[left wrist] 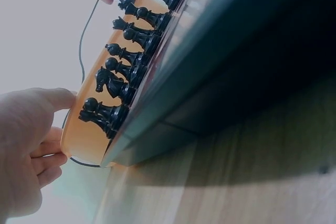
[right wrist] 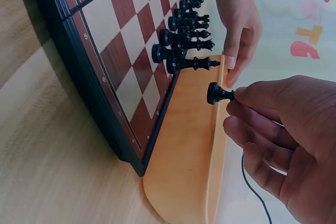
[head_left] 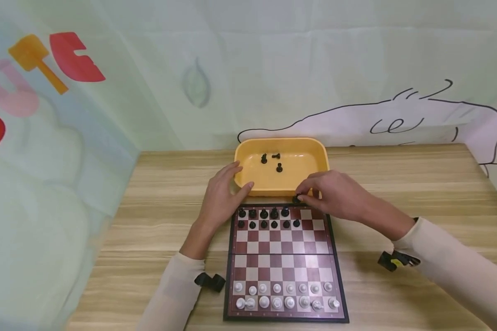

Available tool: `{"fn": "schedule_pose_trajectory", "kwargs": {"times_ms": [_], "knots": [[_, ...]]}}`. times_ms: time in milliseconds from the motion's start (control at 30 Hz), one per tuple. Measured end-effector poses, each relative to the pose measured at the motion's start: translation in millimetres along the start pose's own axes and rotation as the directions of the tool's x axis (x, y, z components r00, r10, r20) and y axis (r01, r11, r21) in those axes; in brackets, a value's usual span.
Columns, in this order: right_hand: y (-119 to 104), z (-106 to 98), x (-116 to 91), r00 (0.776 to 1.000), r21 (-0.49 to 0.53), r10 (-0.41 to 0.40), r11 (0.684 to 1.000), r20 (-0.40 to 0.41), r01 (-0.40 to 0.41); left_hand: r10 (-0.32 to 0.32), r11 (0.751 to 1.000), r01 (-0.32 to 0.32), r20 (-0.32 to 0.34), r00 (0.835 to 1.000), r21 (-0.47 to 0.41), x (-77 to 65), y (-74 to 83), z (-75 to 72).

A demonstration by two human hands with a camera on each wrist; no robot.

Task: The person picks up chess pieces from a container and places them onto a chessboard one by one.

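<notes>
On a wood-grained table (head_left: 410, 179), the right hand (head_left: 341, 195) pinched a glossy, round-based black chessman (right wrist: 218, 94); the left hand (head_left: 220, 198) held a yellow tray (head_left: 302, 162)

Seen from the middle of the head view, a creased, pale green, cloth-like backdrop (head_left: 281, 73) fills the far side from eleven round to one o'clock, with a faint leaf-shaped outline (head_left: 196, 85) at eleven and a large white cartoon figure drawn in black line (head_left: 435, 117) between two and three. At ten o'clock, bold red, orange and pink cut-out-style shapes (head_left: 78, 57) mark a bluish-green side panel (head_left: 29, 193). Below, a light-brown wood-grain tabletop (head_left: 414, 179) spreads under soft light, a blurred shadow (head_left: 360, 276) lying between four and five.
</notes>
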State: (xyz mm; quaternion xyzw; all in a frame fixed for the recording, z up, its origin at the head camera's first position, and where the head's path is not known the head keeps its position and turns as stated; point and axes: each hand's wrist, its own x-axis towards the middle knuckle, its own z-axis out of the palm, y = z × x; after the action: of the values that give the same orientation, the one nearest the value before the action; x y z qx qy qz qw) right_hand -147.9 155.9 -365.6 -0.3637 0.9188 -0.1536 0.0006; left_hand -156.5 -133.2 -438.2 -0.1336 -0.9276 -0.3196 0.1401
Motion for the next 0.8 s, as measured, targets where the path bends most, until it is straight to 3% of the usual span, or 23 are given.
{"fn": "schedule_pose_trajectory", "kwargs": {"times_ms": [800], "knots": [[2.4,19.7,-3.6,0.995,0.005,-0.091,0.996,0.046,0.091,-0.016,1.000,0.016,0.005,1.000,0.008,0.6,1.9,-1.5]]}}
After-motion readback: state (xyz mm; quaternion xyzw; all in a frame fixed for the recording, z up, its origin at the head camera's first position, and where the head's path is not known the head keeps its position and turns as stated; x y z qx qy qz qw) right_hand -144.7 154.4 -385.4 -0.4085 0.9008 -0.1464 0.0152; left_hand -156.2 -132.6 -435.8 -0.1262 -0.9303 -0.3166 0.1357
